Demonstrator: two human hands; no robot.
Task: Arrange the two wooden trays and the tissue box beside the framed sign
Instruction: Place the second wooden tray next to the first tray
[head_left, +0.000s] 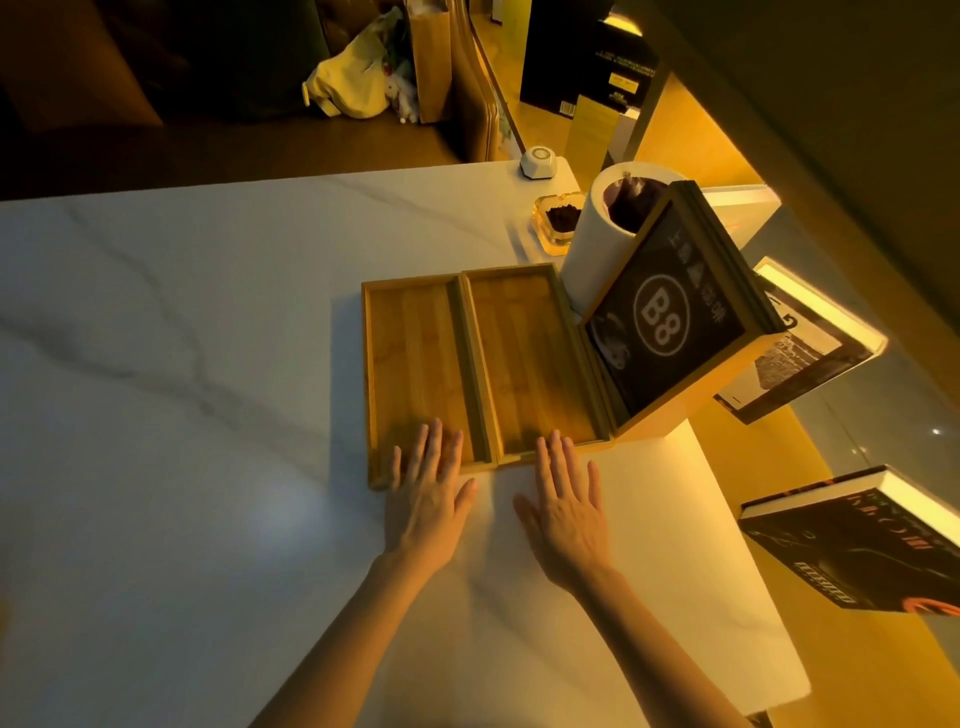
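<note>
Squaring up step: left hand flat, fingers spread on left tray; right hand likewise on right tray; nudging flush against framed sign next, probably.

You see two shallow rectangular wooden trays, left and right, empty, flat, side by side, touching the black wood-framed sign.

Warm amber light fills the room. A white marble table with grey veins takes up most of the view. Beyond its far edge sits a dark sofa with a pale bag on it. To the right, lit shelves glow yellow and hold books.
</note>
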